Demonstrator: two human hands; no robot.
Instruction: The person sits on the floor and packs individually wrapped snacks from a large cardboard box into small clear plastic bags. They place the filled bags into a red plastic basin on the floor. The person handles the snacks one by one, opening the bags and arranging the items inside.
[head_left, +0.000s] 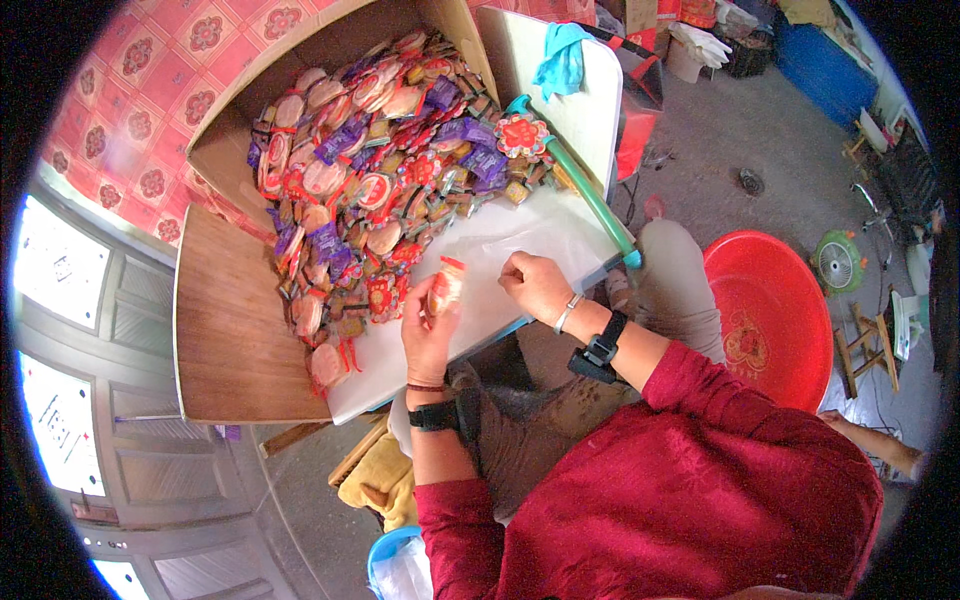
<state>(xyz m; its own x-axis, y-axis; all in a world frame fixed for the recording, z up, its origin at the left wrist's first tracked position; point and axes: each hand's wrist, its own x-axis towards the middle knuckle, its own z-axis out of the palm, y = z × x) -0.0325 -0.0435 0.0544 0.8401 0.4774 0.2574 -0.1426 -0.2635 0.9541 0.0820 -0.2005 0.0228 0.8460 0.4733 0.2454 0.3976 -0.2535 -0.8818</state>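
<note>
My left hand (431, 330) holds a small packet (448, 285) with clear wrapping and red ends, upright between thumb and fingers. To its right, my right hand (536, 289) is curled above the white tabletop (517, 225), thumb against the fingers; nothing shows in it. Beyond both hands rises a large heap of small wrapped packets (375, 172), among them pale round pieces, purple wrappers (480, 161) and red flower-shaped tags (386, 296). Another such tag (521, 136) rests at the heap's right, by a green tube (592, 202) lying along the table's right side.
Cardboard (225, 142) walls the heap at the back, and a wooden board (247, 322) at the left. A blue cloth (562, 58) hangs over a white board (600, 112). On the floor at right are a red basin (780, 300) and a green fan (838, 262). Another person's arm (874, 442) shows at far right.
</note>
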